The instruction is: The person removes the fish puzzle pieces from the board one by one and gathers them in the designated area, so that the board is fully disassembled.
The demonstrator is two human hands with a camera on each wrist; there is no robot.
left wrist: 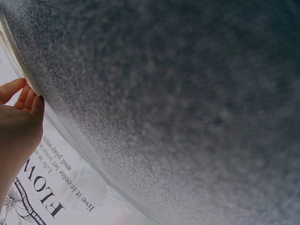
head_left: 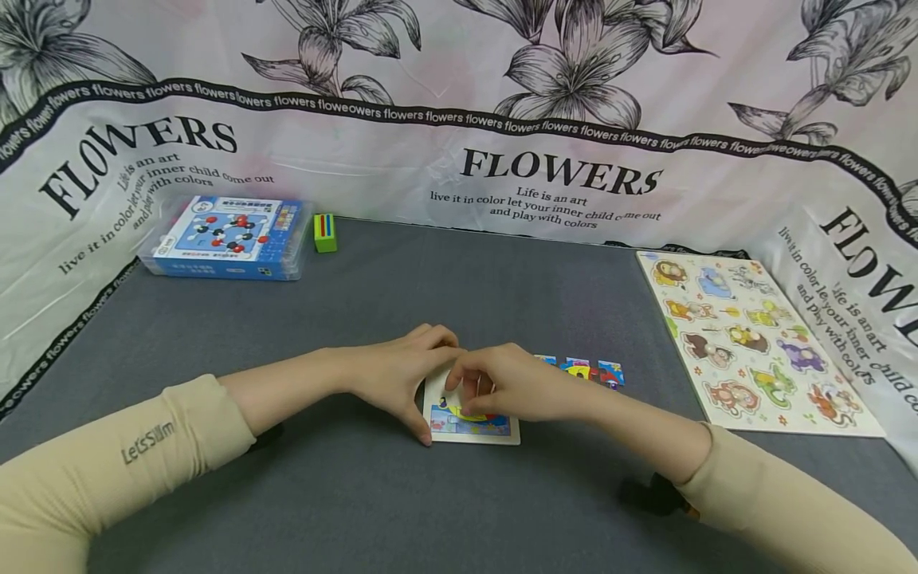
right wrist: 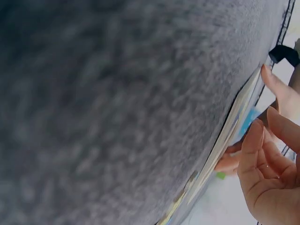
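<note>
A small picture puzzle with a pale frame [head_left: 476, 438] lies on the grey table; part of its blue and yellow picture shows. My left hand [head_left: 404, 371] grips it by the left side, thumb at the near corner, fingers toward the far edge. Over the middle of the puzzle is my right hand [head_left: 519, 387], fingers bent toward the thumb. In the right wrist view the tips of this right hand [right wrist: 274, 173] come close together above the board; whether a small piece is between them cannot be seen. Several colourful puzzle pieces [head_left: 577, 369] lie just beyond the right hand.
A clear plastic box with a blue molecule-picture label [head_left: 222, 239] stands at the back left. Next to it is a small green block with coloured stripes [head_left: 325, 232]. At the right lies a large animal-picture board [head_left: 753, 343]. A flower-print cloth [head_left: 402, 151] hangs behind the table.
</note>
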